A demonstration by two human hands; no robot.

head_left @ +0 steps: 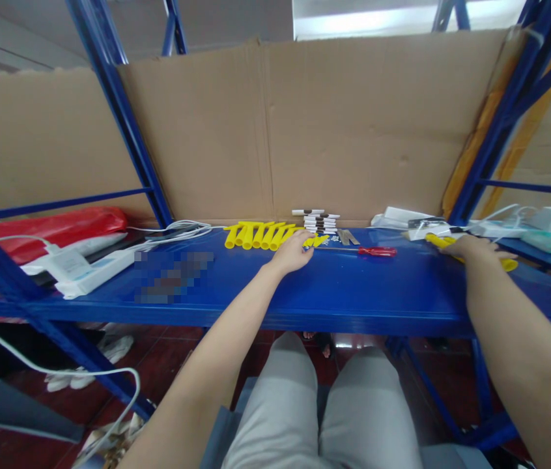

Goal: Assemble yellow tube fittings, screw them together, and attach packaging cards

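My left hand (pixel 295 252) is at the right end of a row of yellow plastic tube-shaped pieces (pixel 249 236) on the blue shelf. Its fingers are bent and closed, and what they hold is hidden. Small yellow pieces (pixel 320 240) show just beyond the fingertips. On the right, my right hand (pixel 475 247) is closed over a yellow plastic piece (pixel 508 264) like those in the row, with both its ends sticking out. Between the hands lies a screwdriver (pixel 377 251) with a red handle, its shaft pointing left.
Behind the screwdriver are stacked small white-and-dark pieces (pixel 319 223) and flat metal strips (pixel 348 237). A white power strip (pixel 97 273), cables and a red bag (pixel 55 225) lie left. White packages (pixel 405 218) sit right. Cardboard (pixel 324 130) and blue posts (pixel 124 111) close off the back.
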